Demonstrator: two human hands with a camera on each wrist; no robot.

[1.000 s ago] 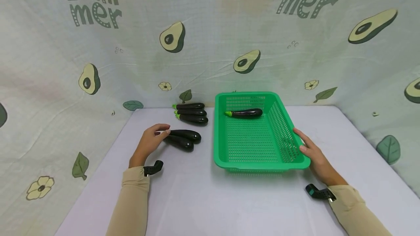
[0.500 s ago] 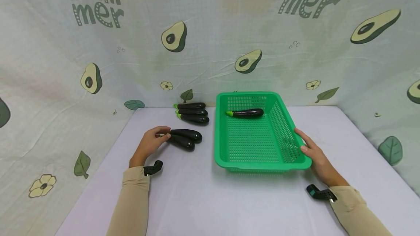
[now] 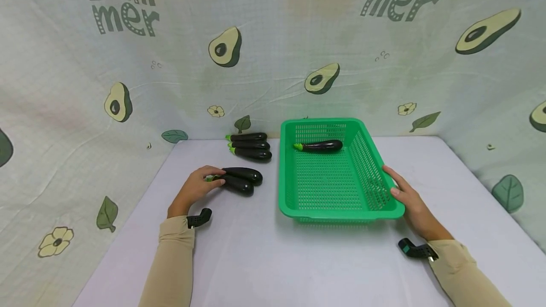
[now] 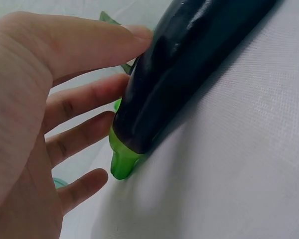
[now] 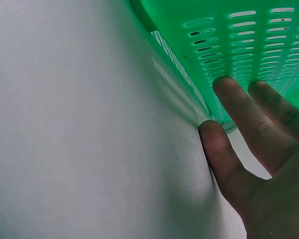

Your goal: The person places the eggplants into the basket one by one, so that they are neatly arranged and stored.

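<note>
In the head view, two dark glossy eggplants lie side by side left of the basket. My left hand [image 3: 199, 185] reaches over their stem ends, thumb by the nearer eggplant [image 3: 239, 185] and forefinger by the farther eggplant [image 3: 245, 173]. The left wrist view has the thumb tip right at the side of one eggplant [image 4: 174, 64], the other fingers spread loosely near its green stem cap [image 4: 122, 158]. My right hand [image 3: 409, 202] rests against the right side of a green plastic basket [image 3: 287, 193]. Straight fingers [image 5: 251, 122] touch its slotted outer wall in the right wrist view.
One eggplant [image 3: 321, 146] lies inside the basket near its back wall. Three more eggplants [image 3: 251, 146] lie in a row at the back of the white-covered table [image 3: 264, 259]. Behind it hangs a cloth [image 3: 273, 27] printed with avocados.
The left thumb and fingers have shifted slightly right and nearer, from the stem tips onto the necks, uncovering a green stem. The right hand and basket stay in place.
</note>
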